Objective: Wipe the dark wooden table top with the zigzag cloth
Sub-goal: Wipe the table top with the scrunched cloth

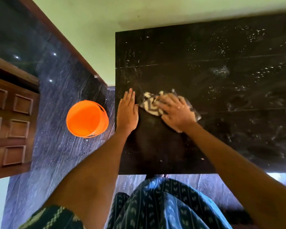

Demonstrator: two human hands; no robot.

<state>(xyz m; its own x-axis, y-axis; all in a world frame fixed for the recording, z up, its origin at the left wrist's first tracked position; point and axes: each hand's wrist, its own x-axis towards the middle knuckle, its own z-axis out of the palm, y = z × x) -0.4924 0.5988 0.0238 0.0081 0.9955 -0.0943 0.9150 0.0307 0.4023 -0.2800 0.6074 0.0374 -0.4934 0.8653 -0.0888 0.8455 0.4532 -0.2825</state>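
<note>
The dark wooden table top (205, 63) fills the right half of the view, with white specks and wet smears across its far and right parts. A zigzag cloth (151, 104), cream and dark grey, lies bunched on the table near its left edge. My right hand (176, 111) presses flat on top of the cloth and covers most of it. My left hand (128, 111) rests flat on the table at the left edge, fingers together and stretched, just left of the cloth.
An orange plastic bucket (87, 119) stands on the dark stone floor (56, 113) left of the table. A panelled wooden door (10, 119) is at the far left. A pale green wall (92, 19) runs behind the table. My patterned clothing shows at the bottom.
</note>
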